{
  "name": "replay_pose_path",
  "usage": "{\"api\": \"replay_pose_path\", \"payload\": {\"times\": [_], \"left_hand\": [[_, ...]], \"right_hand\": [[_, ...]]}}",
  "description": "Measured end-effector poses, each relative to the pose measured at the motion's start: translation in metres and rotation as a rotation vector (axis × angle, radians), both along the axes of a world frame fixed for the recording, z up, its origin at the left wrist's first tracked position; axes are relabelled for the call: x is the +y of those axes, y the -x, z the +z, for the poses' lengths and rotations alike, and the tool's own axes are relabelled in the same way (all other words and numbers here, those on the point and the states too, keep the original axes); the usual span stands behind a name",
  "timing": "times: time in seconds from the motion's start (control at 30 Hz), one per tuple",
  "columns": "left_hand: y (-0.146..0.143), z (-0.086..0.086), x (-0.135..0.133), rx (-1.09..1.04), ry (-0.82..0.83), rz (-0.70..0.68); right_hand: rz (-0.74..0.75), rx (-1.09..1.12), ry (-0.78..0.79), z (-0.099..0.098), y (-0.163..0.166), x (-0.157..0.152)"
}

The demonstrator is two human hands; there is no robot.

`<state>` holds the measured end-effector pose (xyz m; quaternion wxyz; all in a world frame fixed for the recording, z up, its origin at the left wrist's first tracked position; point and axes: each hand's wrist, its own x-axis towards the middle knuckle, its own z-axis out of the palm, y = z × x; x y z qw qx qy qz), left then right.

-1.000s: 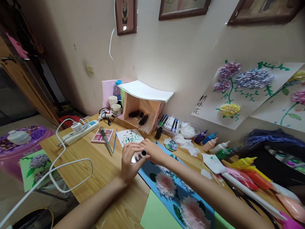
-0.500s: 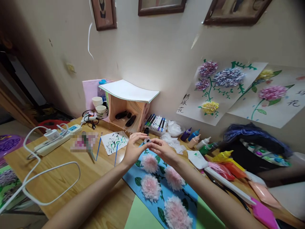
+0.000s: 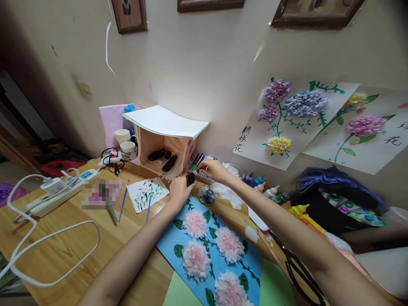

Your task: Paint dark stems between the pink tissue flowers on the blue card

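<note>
My left hand [image 3: 179,190] is closed around a small black bottle [image 3: 191,179] at the back of the wooden table. Just right of it, my right hand [image 3: 214,171] is raised with fingers pinched together; whatever is between them is too small to make out. Beneath the hands lies a small paint-stained dish [image 3: 207,196]. Nearer to me is a blue sheet [image 3: 172,225] bearing fluffy pink paper flowers [image 3: 196,258] and painted green leaves. Marker pens [image 3: 196,160] stand behind the right hand, partly hidden by it.
Left of the hands are a paint-smeared tissue [image 3: 148,193], thin blue brushes [image 3: 123,202] and a power strip [image 3: 63,193] with a looping white cable. A pink box [image 3: 143,146] stands behind. Paint bottles [image 3: 257,182] and black-handled scissors [image 3: 302,276] lie rightward.
My hands, together before around a small whitish and black thing, have moved apart. The left has come onto the black bottle; the right has risen toward the markers. The paint-stained dish now shows.
</note>
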<state>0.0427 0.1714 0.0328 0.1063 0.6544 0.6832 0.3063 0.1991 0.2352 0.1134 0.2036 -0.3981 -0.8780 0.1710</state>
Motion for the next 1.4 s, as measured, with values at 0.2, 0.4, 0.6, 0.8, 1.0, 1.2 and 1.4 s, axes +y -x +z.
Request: {"api": "replay_pose_path", "payload": {"times": [0.2,0.4,0.6,0.8,1.0,1.2,1.4], "left_hand": [[-0.003,0.001,0.008,0.024,0.073,0.011],[0.000,-0.004,0.013,-0.023,0.112,0.031],[0.005,-0.006,0.018,-0.094,0.124,0.004],[0.007,-0.006,0.020,-0.149,0.143,-0.015],[0.009,-0.006,0.022,-0.184,0.136,-0.056],[0.010,-0.010,0.023,-0.200,0.096,-0.099],[0.010,-0.011,0.025,-0.193,0.086,-0.104]], "right_hand": [[0.118,-0.307,-0.106,0.004,0.024,0.013],[0.211,-0.493,-0.137,0.006,0.035,0.022],[0.240,-0.587,-0.140,0.010,0.042,0.029],[0.250,-0.623,-0.165,0.009,0.042,0.027],[0.413,-0.650,-0.198,0.015,0.042,0.028],[0.386,-0.669,-0.197,0.014,0.040,0.031],[0.406,-0.668,-0.185,0.004,0.039,0.036]]}}
